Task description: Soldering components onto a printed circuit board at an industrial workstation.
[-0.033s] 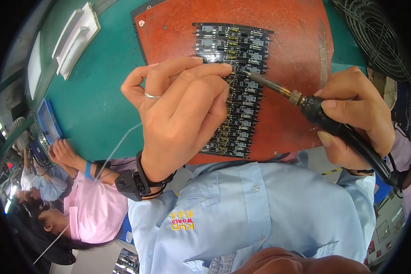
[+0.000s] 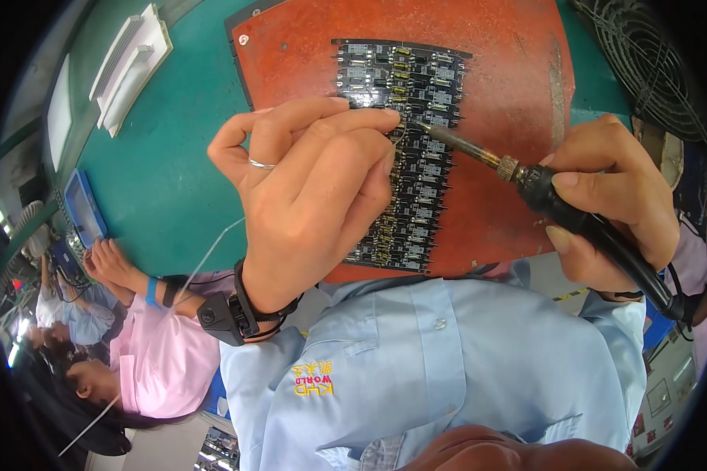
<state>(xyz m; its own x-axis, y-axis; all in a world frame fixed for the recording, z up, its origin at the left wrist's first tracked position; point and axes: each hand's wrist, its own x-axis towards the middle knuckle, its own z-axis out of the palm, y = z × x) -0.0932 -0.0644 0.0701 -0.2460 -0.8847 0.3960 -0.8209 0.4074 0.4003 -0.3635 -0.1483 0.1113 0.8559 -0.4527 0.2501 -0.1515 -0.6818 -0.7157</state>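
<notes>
My right hand (image 2: 617, 196) grips the black handle of a soldering iron (image 2: 487, 157). The iron's tip rests at or just above a panel of small black circuit boards (image 2: 424, 169), joined in one long strip of rows with small parts on them. Over the panel's left side is my left hand (image 2: 314, 180), its fingers closed in a pinch near the iron's tip. A thin solder wire (image 2: 204, 251) trails from behind this hand to the lower left, and a fine curved piece shows below the fingertips. The left hand hides part of the panel.
The panel lies on a reddish-brown board (image 2: 503, 47) on a green tabletop (image 2: 188, 141). A white plastic piece (image 2: 133, 71) and a blue tray (image 2: 84, 208) are at left. A round black fan guard (image 2: 644, 63) stands far right. A co-worker in pink (image 2: 169, 353) sits at left.
The trailing solder wire has shifted slightly at the left. Both hands and the soldering iron look the same.
</notes>
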